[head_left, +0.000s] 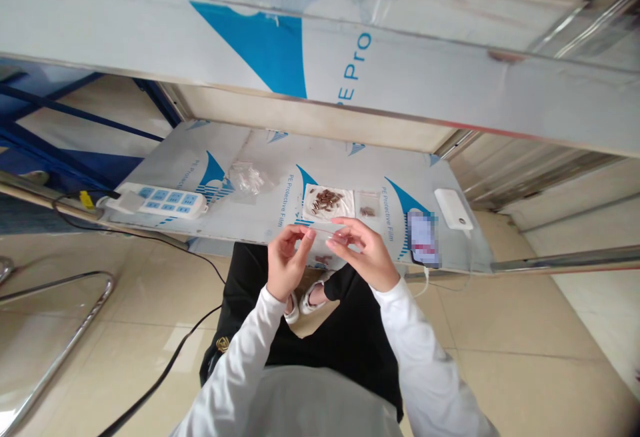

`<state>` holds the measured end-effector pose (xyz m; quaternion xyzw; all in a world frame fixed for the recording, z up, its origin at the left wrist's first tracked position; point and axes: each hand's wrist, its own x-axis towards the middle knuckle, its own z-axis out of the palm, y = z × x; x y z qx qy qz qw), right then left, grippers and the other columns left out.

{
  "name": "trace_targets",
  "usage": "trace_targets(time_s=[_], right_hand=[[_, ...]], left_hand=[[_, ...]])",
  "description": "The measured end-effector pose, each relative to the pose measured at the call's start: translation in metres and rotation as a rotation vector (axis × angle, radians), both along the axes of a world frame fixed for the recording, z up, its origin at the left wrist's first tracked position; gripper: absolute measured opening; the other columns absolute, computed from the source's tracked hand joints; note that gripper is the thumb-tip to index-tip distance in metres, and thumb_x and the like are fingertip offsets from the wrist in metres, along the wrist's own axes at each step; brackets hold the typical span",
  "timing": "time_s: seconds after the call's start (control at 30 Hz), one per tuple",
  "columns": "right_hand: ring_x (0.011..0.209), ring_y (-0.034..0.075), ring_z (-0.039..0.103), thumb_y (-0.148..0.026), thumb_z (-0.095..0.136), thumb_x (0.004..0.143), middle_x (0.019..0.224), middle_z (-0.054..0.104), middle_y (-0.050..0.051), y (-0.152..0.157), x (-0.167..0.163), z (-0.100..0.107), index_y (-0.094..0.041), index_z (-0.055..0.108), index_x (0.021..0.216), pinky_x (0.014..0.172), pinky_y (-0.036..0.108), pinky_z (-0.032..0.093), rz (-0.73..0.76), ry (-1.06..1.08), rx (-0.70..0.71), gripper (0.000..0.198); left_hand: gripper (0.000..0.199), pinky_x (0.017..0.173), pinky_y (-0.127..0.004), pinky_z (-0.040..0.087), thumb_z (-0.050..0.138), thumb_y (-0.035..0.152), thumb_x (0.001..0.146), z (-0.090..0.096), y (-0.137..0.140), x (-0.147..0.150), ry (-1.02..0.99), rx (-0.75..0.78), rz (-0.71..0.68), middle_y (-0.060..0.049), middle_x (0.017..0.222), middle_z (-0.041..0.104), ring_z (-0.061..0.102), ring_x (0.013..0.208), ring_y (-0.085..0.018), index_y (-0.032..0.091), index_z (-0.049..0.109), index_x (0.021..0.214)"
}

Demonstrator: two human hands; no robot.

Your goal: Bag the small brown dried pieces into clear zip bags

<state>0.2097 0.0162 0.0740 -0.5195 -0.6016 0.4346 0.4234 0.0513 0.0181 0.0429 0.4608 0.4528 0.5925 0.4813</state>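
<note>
My left hand (290,257) and my right hand (363,250) are raised just in front of the table edge, each with thumb and fingers closed in a pinch. Between them they hold a small clear plastic bag (323,242) by its upper edge. A few brown pieces show low in the bag, though its outline is faint. Just beyond my hands lies a white cloth or sheet (309,212) with a pile of small brown cylindrical pieces (326,201). Right beside it, a filled clear bag (369,204) with similar pieces lies flat.
Several clear bags (250,178) lie in a loose heap left of the cloth. A white power strip (170,202) is at the left end of the table (270,150). To the right are a phone (423,237) and a white power bank (453,208) with cables. A film-covered shelf (400,84) spans above.
</note>
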Motion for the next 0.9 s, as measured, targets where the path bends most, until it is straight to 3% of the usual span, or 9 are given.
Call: trace_targets(time_s=[0.13, 0.27, 0.37, 0.53, 0.6, 0.73, 0.9], right_hand=[[0.074, 0.018, 0.065, -0.041, 0.068, 0.078, 0.081, 0.070, 0.006, -0.002, -0.010, -0.009, -0.017, 0.069, 0.083, 0.067, 0.028, 0.053, -0.052, 0.099, -0.022, 0.025], [0.069, 0.016, 0.062, -0.038, 0.069, 0.078, 0.074, 0.068, 0.005, -0.003, -0.011, -0.009, -0.017, 0.070, 0.074, 0.064, 0.027, 0.051, -0.062, 0.086, 0.060, 0.021], [0.072, 0.017, 0.064, -0.037, 0.070, 0.076, 0.076, 0.069, 0.005, -0.003, -0.009, -0.008, -0.017, 0.071, 0.077, 0.067, 0.028, 0.052, -0.034, 0.107, 0.014, 0.020], [0.075, 0.019, 0.068, -0.041, 0.074, 0.072, 0.079, 0.073, 0.006, -0.006, -0.008, -0.012, -0.017, 0.069, 0.083, 0.072, 0.031, 0.055, -0.110, 0.287, -0.173, 0.027], [0.069, 0.018, 0.067, -0.042, 0.074, 0.072, 0.074, 0.072, 0.005, -0.008, -0.008, -0.015, -0.016, 0.068, 0.078, 0.068, 0.029, 0.055, -0.163, 0.288, -0.163, 0.027], [0.069, 0.017, 0.066, -0.039, 0.074, 0.072, 0.076, 0.072, 0.006, -0.011, -0.007, -0.018, -0.016, 0.069, 0.079, 0.066, 0.028, 0.054, -0.133, 0.255, -0.128, 0.024], [0.074, 0.018, 0.067, -0.041, 0.074, 0.071, 0.080, 0.072, 0.005, -0.013, -0.007, -0.019, -0.017, 0.068, 0.081, 0.069, 0.028, 0.054, -0.157, 0.310, -0.184, 0.027]], left_hand=[[0.023, 0.074, -0.028, 0.051, 0.067, 0.038, 0.078, 0.004, -0.002, 0.002, -0.017, -0.034, 0.011, -0.004, 0.077, 0.065, 0.062, 0.073, -0.015, 0.016, 0.062, 0.081], [0.021, 0.074, -0.028, 0.051, 0.067, 0.036, 0.078, 0.004, 0.000, -0.003, -0.027, -0.061, -0.095, -0.004, 0.079, 0.067, 0.063, 0.074, -0.015, 0.016, 0.063, 0.081], [0.019, 0.076, -0.029, 0.051, 0.069, 0.033, 0.077, 0.001, 0.002, -0.006, -0.004, -0.065, -0.157, -0.006, 0.082, 0.069, 0.064, 0.078, -0.016, 0.015, 0.066, 0.082], [0.019, 0.074, -0.030, 0.053, 0.070, 0.033, 0.076, 0.001, 0.002, -0.005, 0.004, -0.070, -0.106, -0.005, 0.079, 0.068, 0.064, 0.075, -0.016, 0.015, 0.066, 0.080], [0.020, 0.072, -0.029, 0.053, 0.069, 0.034, 0.077, 0.002, 0.001, -0.004, -0.012, -0.089, -0.131, -0.005, 0.076, 0.068, 0.064, 0.073, -0.016, 0.015, 0.065, 0.079], [0.019, 0.073, -0.029, 0.052, 0.069, 0.033, 0.077, 0.001, 0.003, -0.004, -0.002, -0.101, -0.207, -0.005, 0.078, 0.070, 0.064, 0.074, -0.016, 0.015, 0.067, 0.079], [0.018, 0.072, -0.028, 0.051, 0.071, 0.032, 0.075, -0.004, 0.004, -0.003, 0.019, -0.097, -0.154, -0.005, 0.075, 0.069, 0.063, 0.072, -0.015, 0.014, 0.067, 0.075]])
